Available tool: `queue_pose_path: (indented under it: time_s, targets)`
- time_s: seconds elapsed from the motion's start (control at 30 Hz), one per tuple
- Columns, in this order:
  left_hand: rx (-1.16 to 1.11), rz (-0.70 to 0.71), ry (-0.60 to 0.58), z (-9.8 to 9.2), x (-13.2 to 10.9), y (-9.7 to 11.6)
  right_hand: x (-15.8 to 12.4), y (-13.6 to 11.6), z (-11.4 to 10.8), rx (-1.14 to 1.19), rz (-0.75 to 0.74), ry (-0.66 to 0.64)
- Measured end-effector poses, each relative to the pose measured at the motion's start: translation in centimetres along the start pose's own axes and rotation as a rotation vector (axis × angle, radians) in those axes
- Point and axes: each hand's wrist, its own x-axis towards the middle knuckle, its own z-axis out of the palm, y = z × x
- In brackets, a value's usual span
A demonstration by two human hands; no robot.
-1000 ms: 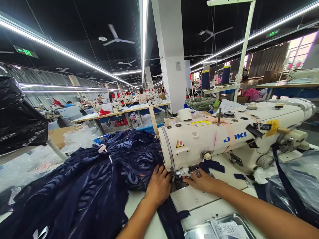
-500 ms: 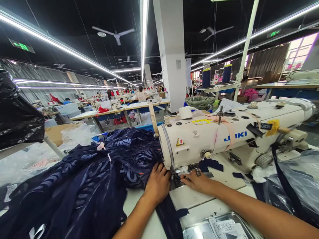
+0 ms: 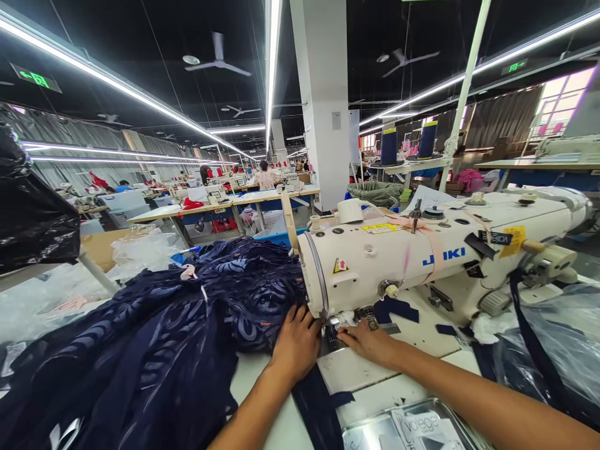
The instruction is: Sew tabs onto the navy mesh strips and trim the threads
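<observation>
A white sewing machine [image 3: 365, 262] stands in front of me, its needle area low at the left end of the head. My left hand [image 3: 296, 340] lies on navy fabric just left of the presser foot [image 3: 332, 325], its fingers stretched forward and slightly apart. On the right of the foot is my right hand [image 3: 368, 340], thumb and forefinger brought together at the foot's edge; what they pinch is too small to make out. A heap of patterned navy garments [image 3: 187, 325] spreads leftward. One navy strip [image 3: 319, 406] hangs below my left wrist.
A metal tray [image 3: 422, 425] with printed labels sits at the front. Navy scraps [image 3: 396, 309] lie on the machine bed. Clear plastic bags [image 3: 562, 344] are at right, a black plastic bag [image 3: 37, 206] at left. Two thread cones [image 3: 388, 147] stand behind the machine.
The view has shifted very slightly. Both hands stay beside the presser foot, with the right fingertips moved a touch to the left. The garment heap lies almost as before.
</observation>
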Motion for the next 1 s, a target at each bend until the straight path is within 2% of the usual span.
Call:
queue_pose_path:
  time_s: [0.4, 0.53, 0.8, 1.0]
  targets:
    - [-0.003, -0.009, -0.026, 0.0, 0.0, 0.1, 0.1, -0.1, 0.5, -0.045, -0.011, -0.065]
    - [0.014, -0.012, -0.017, -0.1, 0.0, 0.1, 0.3, -0.1, 0.9, -0.035, 0.029, -0.071]
    - [0.019, -0.016, -0.021, 0.0, -0.1, -0.1, 0.4, 0.3, -2.4, 0.098, -0.008, -0.027]
    - [-0.006, -0.012, -0.016, 0.4, 0.0, 0.0, 1.1, 1.0, -2.6, 0.119, -0.043, -0.028]
